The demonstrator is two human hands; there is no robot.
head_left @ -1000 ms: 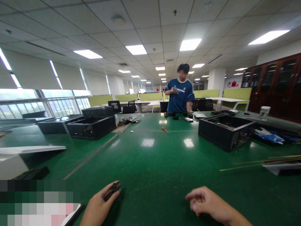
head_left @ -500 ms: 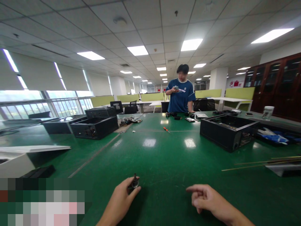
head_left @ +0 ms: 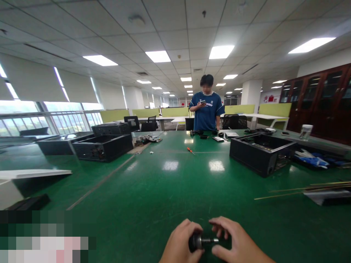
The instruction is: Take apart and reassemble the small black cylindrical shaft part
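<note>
Low in the head view, my left hand is closed around a dark round piece with a threaded metal stem. The stem points right, with a bright tip. My right hand is just beside that tip, thumb and fingers apart and curved on either side of it. I see a gap between its fingertips and the stem. Both hands are above the green tabletop. How the left fingers wrap the far side of the piece is hidden.
An open black computer case stands at right, another black case at left. An orange screwdriver lies mid-table. Thin rods stick out at right. Across the table a person in a blue shirt holds a phone.
My left hand has moved right with the stemmed piece and turned it from upright to sideways. My right hand has opened its fingers beside the stem. The view has shifted slightly.
</note>
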